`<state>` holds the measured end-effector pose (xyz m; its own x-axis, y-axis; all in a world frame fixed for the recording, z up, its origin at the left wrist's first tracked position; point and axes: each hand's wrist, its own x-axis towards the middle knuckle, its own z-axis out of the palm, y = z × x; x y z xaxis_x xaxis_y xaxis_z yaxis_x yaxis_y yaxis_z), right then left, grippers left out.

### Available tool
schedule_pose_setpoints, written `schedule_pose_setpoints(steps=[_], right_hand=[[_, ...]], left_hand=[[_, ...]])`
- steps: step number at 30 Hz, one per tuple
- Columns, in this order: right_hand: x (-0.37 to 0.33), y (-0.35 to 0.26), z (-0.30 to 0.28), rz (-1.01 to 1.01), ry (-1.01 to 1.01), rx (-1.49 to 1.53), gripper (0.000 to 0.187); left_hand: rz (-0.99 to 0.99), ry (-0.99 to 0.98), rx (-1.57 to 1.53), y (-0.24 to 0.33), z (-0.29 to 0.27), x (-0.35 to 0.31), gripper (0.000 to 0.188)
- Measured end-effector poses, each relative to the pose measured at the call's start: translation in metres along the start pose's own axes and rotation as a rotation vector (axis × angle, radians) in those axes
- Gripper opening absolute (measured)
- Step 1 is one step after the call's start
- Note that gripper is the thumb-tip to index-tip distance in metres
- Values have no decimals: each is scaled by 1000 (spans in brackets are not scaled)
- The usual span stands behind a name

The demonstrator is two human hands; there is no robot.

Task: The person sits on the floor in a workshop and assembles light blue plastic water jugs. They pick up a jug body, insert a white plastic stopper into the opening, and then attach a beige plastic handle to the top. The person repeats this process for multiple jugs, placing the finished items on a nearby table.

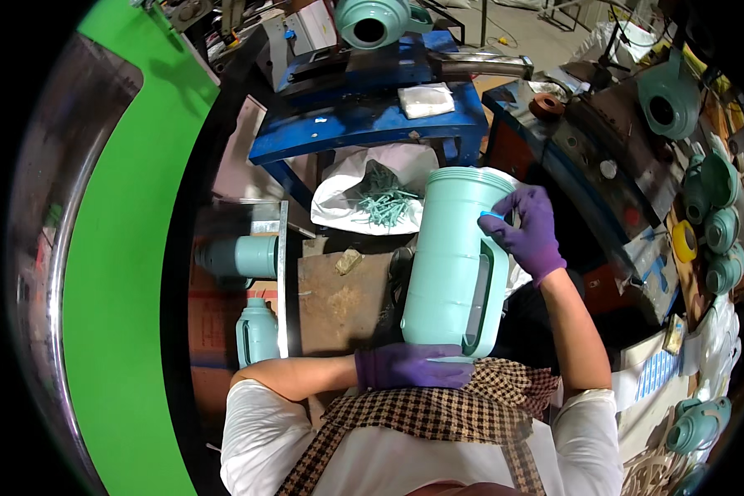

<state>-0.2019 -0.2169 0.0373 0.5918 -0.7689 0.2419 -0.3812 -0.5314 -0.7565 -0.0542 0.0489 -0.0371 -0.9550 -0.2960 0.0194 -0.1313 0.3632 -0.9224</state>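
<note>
A mint-green plastic jug shell (448,256) with a side handle lies lengthwise before me, its threaded open rim pointing away and its other end against my lap. My left hand (413,366), in a purple glove, holds that near end, the fingers reaching across it; part of the grip is hidden. Beside the far rim, my gloved right hand (531,231) is closed in a pinch on a small blue tool (492,216), which touches or nearly touches the jug's wall above the handle. The tool's working end cannot be made out.
Ahead stands a blue metal bench (347,124) with a white folded cloth (426,100). Under it, a white sack (339,194) holds green plastic scraps (386,205). Jug shells (256,256) lie at left near a green panel (124,273). More shells (722,230) crowd the right.
</note>
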Motion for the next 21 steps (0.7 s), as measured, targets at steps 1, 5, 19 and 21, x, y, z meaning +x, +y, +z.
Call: schedule_pose_setpoints(steps=[1,5,19,21], right_hand=[[5,2,0,-176,168,-77,57],[18,37,1,13,-61,403,58],[173,-129,69,-344,-19,-417,80],[230,-156,82,-276,29,-682,79]], left_hand=[[-1,14,2,-11,-1,-4,42],[-637,81,-748,-37,-28,-42,48],[-2499,942,-1405,18,-110,-107,73],[-2655,1349,-1390,10,-114,-103,72]])
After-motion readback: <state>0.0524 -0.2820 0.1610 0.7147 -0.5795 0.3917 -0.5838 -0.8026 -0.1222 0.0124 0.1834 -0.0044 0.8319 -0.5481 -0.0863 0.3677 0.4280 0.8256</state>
